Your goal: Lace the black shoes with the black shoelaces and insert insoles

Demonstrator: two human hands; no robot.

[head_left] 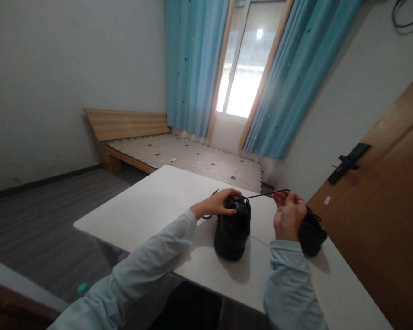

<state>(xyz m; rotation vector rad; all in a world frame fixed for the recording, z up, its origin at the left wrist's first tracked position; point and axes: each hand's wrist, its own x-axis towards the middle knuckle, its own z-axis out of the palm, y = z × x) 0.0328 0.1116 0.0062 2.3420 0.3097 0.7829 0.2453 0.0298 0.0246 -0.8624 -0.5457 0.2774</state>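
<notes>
Resting over the top of the black shoe (232,236), the left hand (223,202) curves its fingers across the upper part, with the thumb on the near side; thumb and fingers close on the shoe between them. Whether this hand also pinches a lace is too small to tell. The right hand (289,213) is raised to the right of the shoe, its fingertips pinching a black shoelace (261,195). The lace runs in a nearly straight line from the top of the shoe to the right fingertips. Another dark lace end shows beyond the left wrist, and part of a lace loop shows just below it.

The shoe stands on the white surface (141,211), between the two forearms and near the surface's close edge. A second black shoe (312,236) stands on the same surface, just beyond the right wrist, partly hidden by it. Both forearms are in light blue-grey sleeves (158,245).

Beyond the surface is a bed (192,153) with a wooden headboard (127,123); a small white object (172,161) lies on it. Blue curtains (196,64) hang on both sides of a bright window (249,68). A wooden door (392,197) with a black handle (348,162) is at the right.
</notes>
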